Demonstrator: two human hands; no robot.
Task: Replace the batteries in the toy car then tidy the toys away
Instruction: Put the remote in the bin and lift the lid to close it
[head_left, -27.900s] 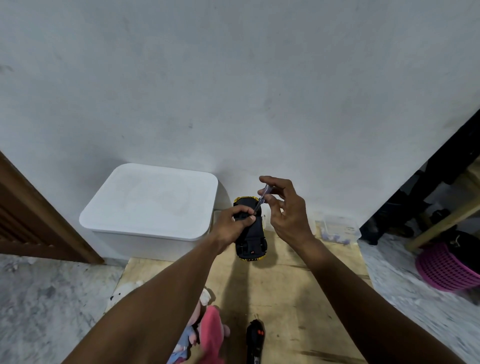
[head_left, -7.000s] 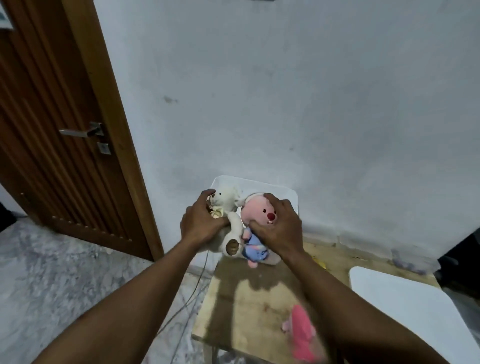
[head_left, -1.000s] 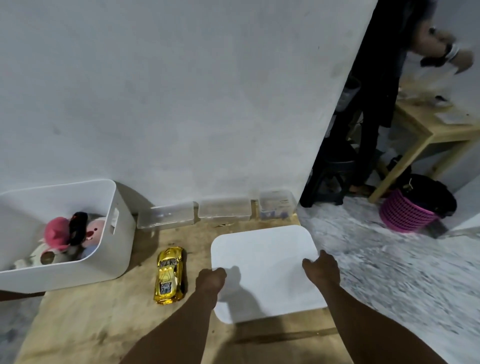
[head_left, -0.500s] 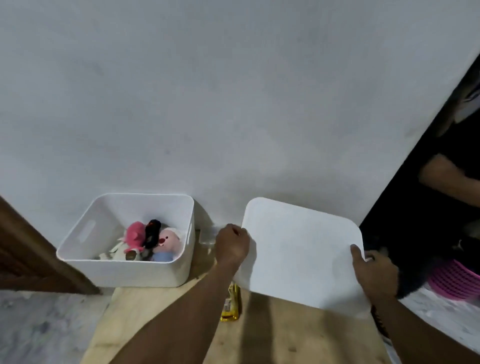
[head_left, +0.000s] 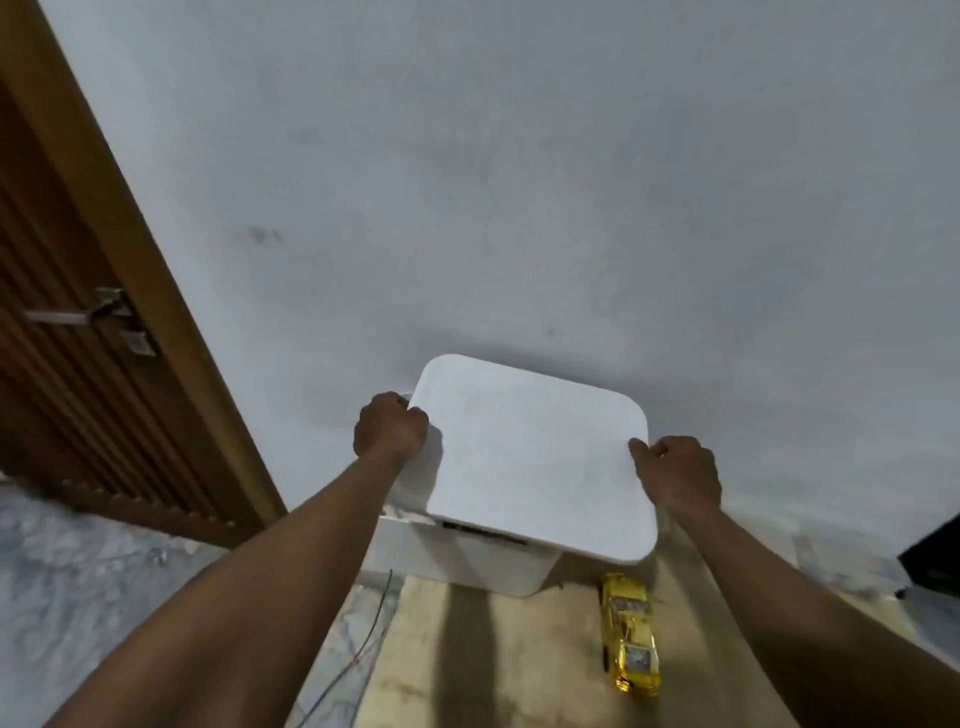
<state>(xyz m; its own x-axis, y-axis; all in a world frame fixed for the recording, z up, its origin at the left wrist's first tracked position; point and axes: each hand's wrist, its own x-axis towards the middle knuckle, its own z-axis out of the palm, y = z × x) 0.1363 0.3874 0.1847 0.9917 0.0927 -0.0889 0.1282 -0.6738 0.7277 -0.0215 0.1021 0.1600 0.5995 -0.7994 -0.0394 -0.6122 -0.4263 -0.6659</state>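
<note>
Over the white storage bin (head_left: 457, 558), left hand (head_left: 389, 425) and right hand (head_left: 678, 475) grip the lid (head_left: 537, 457), skewed rightward; it may seat crooked, and the gold toy car (head_left: 630, 640) lies outside.

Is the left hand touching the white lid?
Touching. The head view shows the left hand curled round the left edge of the white lid.
</note>
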